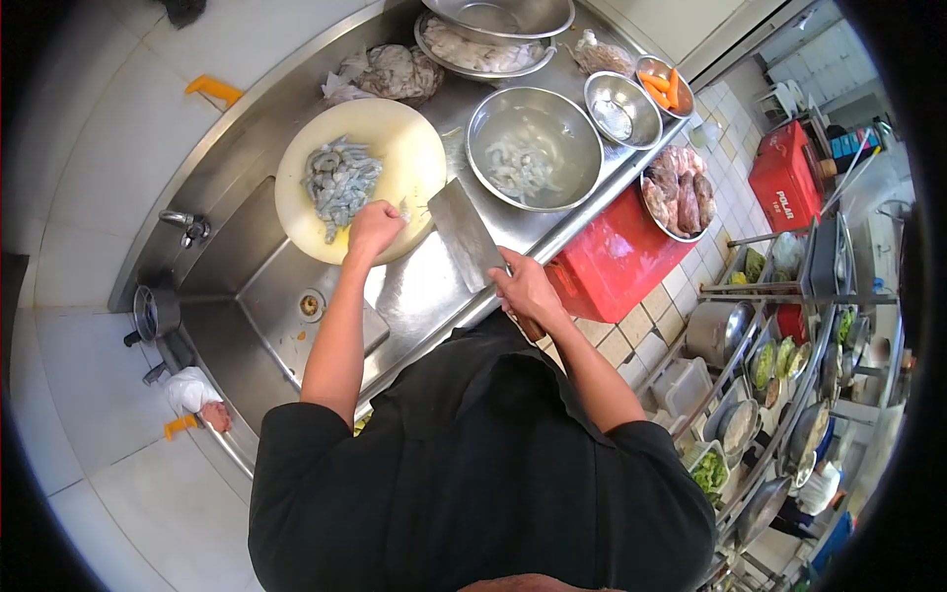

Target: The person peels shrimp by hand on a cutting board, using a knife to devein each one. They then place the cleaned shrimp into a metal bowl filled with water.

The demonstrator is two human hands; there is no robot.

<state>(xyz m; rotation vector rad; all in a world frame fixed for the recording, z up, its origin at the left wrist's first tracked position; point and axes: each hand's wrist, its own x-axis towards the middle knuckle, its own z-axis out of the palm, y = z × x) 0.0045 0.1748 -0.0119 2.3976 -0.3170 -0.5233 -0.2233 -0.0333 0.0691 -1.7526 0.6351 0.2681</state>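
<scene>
A round, cream-coloured cutting board point(424, 158) lies on the steel counter, with a pile of raw grey shrimp point(340, 183) on its left half. Over the board's near edge, beside the pile, my left hand point(376, 229) is closed, its fingers pinched on what looks like a single shrimp point(403, 209). My right hand point(530, 293) grips a cleaver point(462, 235) by its wooden handle. The broad blade points up and left, its tip close to the board's right edge. Right of the board stands a steel bowl point(472, 173) holding shrimp in cloudy liquid.
A sink basin point(222, 296) with a faucet point(184, 223) is at left. Along the back are bagged seafood point(395, 74), stacked bowls point(569, 12), a small bowl point(592, 94) and carrots point(663, 89). A meat bowl point(646, 202) rests on a red cooler point(621, 261); shelves stand right.
</scene>
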